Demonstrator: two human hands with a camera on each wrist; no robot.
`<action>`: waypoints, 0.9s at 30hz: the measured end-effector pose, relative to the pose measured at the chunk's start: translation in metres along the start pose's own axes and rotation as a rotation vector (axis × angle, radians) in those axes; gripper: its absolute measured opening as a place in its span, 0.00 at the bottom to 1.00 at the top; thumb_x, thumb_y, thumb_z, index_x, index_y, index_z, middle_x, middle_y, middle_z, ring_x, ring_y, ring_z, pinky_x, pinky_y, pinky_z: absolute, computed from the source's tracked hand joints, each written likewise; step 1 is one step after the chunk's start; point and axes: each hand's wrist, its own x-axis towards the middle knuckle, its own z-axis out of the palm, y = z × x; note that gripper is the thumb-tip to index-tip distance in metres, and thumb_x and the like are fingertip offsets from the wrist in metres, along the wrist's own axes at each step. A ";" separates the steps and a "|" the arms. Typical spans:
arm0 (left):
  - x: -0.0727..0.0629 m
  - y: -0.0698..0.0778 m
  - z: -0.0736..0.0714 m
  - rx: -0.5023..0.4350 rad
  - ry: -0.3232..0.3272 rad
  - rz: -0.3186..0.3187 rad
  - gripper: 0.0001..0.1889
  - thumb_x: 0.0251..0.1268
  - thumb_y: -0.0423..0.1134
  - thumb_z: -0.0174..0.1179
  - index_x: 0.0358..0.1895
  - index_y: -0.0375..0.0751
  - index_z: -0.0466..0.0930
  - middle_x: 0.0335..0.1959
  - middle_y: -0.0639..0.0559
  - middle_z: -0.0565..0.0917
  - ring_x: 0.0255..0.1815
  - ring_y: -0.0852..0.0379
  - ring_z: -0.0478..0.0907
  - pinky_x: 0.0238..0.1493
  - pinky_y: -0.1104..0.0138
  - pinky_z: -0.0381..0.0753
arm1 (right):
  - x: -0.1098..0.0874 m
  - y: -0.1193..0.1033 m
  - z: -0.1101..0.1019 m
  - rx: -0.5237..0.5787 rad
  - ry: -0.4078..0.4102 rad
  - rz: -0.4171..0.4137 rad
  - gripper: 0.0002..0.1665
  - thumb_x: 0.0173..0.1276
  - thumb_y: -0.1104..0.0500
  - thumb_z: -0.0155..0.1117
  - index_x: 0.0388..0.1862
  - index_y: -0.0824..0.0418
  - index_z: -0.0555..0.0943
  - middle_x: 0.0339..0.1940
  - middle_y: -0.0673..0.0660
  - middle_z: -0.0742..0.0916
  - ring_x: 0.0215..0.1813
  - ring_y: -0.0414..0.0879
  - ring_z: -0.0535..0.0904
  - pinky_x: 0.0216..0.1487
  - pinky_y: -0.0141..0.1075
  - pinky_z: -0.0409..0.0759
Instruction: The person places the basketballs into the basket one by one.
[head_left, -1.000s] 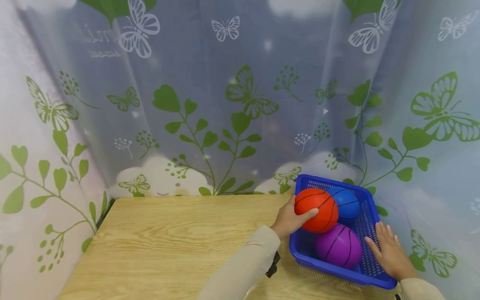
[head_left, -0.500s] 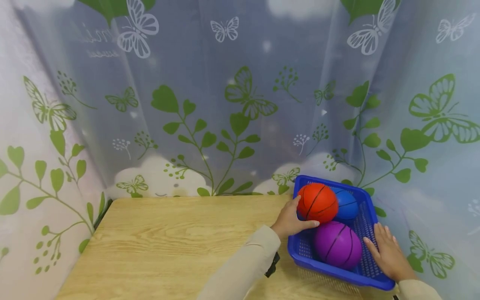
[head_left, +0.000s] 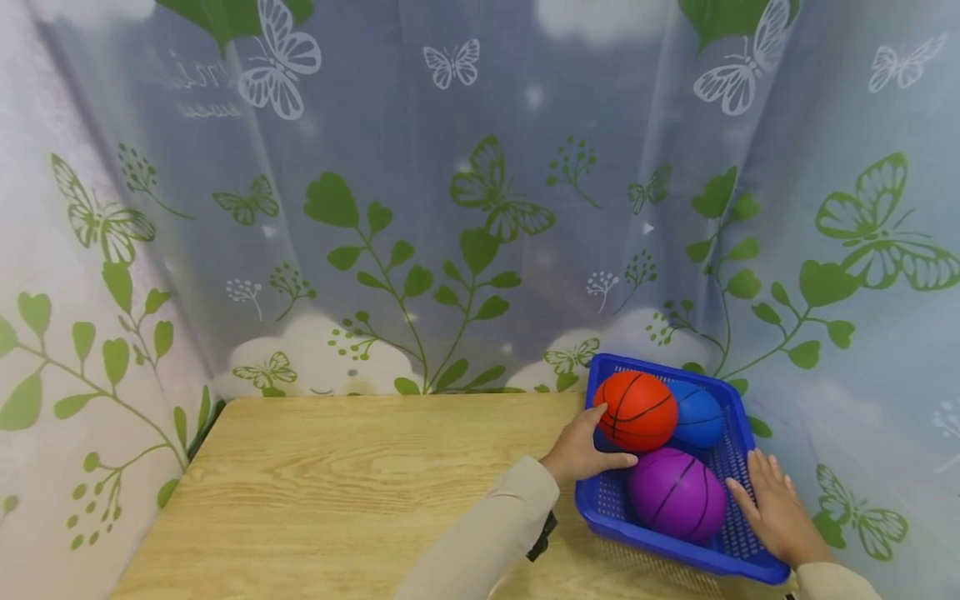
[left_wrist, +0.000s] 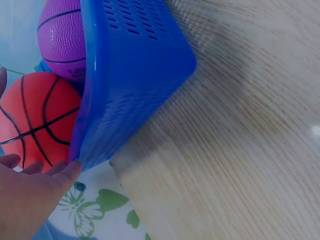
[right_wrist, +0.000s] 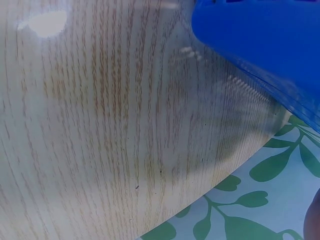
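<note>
A blue plastic basket (head_left: 675, 557) with slotted walls holds three small toy basketballs. The orange-red ball (head_left: 637, 412) sits at the back left, overlapping the blue ball (head_left: 700, 414) beside it. In front lies the purple ball (head_left: 678, 496). My left hand (head_left: 579, 448) reaches over the left rim, its spread fingers at the side of the orange-red ball and its thumb by the purple one. In the left wrist view, the fingertips (left_wrist: 34, 168) meet the lower edge of the orange-red ball. My right hand (head_left: 783, 510) rests on the right rim with straight fingers.
The basket stands at the right end of a wood-grain table (head_left: 337, 492). A curtain (head_left: 420, 208) with butterflies and leaves hangs behind and along both sides, close to the basket's right side. A dark strap (head_left: 543, 537) shows below the left sleeve.
The orange-red ball has come down into the back left of the basket. My left thumb has moved off it, and the grip has loosened. My right hand stays on the rim.
</note>
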 end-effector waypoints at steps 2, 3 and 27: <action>0.000 -0.003 0.000 -0.001 -0.004 0.001 0.49 0.52 0.53 0.71 0.74 0.40 0.56 0.72 0.47 0.64 0.72 0.51 0.61 0.68 0.59 0.65 | 0.001 0.000 0.000 0.001 0.000 0.002 0.44 0.79 0.45 0.36 0.71 0.82 0.40 0.69 0.84 0.48 0.72 0.76 0.33 0.68 0.66 0.30; 0.000 -0.006 -0.001 0.003 -0.006 -0.004 0.48 0.52 0.53 0.71 0.74 0.40 0.56 0.72 0.47 0.63 0.72 0.51 0.60 0.68 0.59 0.65 | 0.001 0.000 0.000 0.001 0.000 0.003 0.44 0.79 0.45 0.36 0.71 0.82 0.40 0.69 0.84 0.48 0.72 0.76 0.33 0.68 0.66 0.30; -0.028 -0.079 -0.075 0.117 -0.036 -0.030 0.44 0.58 0.50 0.68 0.73 0.36 0.57 0.73 0.40 0.61 0.71 0.41 0.60 0.68 0.50 0.64 | 0.018 0.004 -0.010 0.019 -0.013 -0.039 0.45 0.78 0.46 0.42 0.70 0.84 0.45 0.67 0.87 0.53 0.68 0.82 0.37 0.62 0.73 0.41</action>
